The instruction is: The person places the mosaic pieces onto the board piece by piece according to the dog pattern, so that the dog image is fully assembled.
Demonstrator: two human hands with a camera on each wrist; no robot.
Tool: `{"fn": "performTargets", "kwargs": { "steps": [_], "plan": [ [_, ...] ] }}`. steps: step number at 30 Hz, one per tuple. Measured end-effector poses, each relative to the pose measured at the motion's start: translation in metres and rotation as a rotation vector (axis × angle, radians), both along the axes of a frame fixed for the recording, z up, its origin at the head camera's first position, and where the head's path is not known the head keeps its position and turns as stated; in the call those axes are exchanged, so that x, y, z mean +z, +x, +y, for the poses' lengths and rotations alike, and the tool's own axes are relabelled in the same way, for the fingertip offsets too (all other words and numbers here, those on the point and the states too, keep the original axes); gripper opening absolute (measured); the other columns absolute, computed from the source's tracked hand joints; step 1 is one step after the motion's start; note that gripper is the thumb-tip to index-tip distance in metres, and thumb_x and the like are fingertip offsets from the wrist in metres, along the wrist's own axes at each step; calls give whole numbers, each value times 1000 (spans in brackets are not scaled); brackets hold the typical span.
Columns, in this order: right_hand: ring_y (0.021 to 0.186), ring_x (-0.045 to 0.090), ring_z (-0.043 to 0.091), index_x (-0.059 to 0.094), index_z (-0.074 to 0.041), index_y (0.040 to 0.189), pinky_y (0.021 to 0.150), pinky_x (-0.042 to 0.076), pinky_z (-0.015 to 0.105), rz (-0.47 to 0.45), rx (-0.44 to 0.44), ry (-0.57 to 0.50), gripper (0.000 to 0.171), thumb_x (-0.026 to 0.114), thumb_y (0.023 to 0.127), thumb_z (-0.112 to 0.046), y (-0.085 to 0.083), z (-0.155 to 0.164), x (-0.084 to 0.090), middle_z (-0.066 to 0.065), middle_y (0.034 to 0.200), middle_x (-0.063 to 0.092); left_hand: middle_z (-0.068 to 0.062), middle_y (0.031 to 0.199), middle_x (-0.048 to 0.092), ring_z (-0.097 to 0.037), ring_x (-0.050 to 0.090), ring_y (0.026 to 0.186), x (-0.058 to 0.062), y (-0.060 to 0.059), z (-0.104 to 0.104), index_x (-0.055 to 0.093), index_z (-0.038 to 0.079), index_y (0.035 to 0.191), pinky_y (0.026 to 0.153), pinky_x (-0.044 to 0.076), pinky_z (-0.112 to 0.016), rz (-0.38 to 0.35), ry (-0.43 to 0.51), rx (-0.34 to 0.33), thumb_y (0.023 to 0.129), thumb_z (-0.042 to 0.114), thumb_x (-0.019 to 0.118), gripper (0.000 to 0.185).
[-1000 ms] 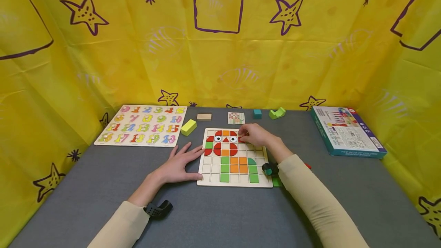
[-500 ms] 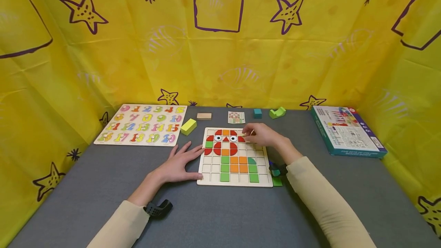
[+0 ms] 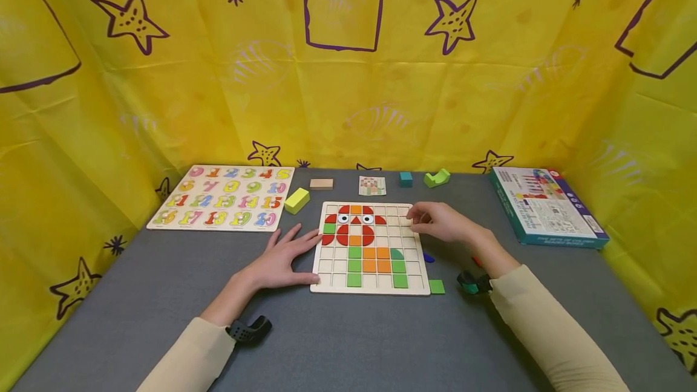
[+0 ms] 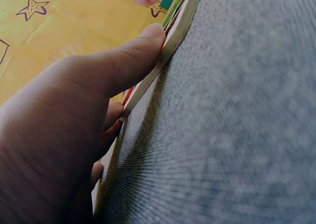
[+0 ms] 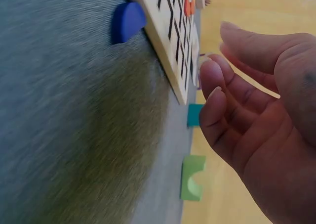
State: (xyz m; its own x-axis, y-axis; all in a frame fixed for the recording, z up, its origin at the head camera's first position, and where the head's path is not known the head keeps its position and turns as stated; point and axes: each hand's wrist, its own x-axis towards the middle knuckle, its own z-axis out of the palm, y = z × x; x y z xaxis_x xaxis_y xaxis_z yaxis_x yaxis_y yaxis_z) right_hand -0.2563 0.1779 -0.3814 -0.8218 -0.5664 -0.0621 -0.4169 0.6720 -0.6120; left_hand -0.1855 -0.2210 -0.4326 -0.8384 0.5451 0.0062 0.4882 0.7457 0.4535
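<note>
Two hands are at the wooden grid board (image 3: pixel 370 248), which lies flat at the centre of the grey surface (image 3: pixel 337 343). Left hand (image 3: pixel 283 259) rests flat, fingers straight, its thumb against the board's left edge. Right hand (image 3: pixel 441 222) hovers over the upper right corner, fingers loosely curled, grasping nothing visible. Loose beside the right edge: blue semicircle piece (image 5: pixel 127 21), green square tile (image 3: pixel 436 287).

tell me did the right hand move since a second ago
Yes. The right hand has slid rightward off the red pieces at the top of the puzzle board, now over the board's right edge.
</note>
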Motion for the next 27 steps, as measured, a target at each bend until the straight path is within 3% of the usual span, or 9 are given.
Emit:
{"fn": "performTargets", "kwargs": {
  "steps": [11,27],
  "plan": [
    [88,60,19,66,-4,113,82,53,38,15,36,-10,21,72,96,-14,29,32,-8,-1,99,65,1,163,30,-39,8,152,0,1,0,38,21,158,111,-6,-69,10,3,-6,83,68,69,94],
    [79,56,10,67,-9,107,72,49,27,-45,179,-44,17,73,95,-19,72,56,-20,-8,87,59,1,163,31,-40,8,152,1,0,1,38,20,158,111,-6,-70,-2,1,3,83,68,69,95]
  ]
}}
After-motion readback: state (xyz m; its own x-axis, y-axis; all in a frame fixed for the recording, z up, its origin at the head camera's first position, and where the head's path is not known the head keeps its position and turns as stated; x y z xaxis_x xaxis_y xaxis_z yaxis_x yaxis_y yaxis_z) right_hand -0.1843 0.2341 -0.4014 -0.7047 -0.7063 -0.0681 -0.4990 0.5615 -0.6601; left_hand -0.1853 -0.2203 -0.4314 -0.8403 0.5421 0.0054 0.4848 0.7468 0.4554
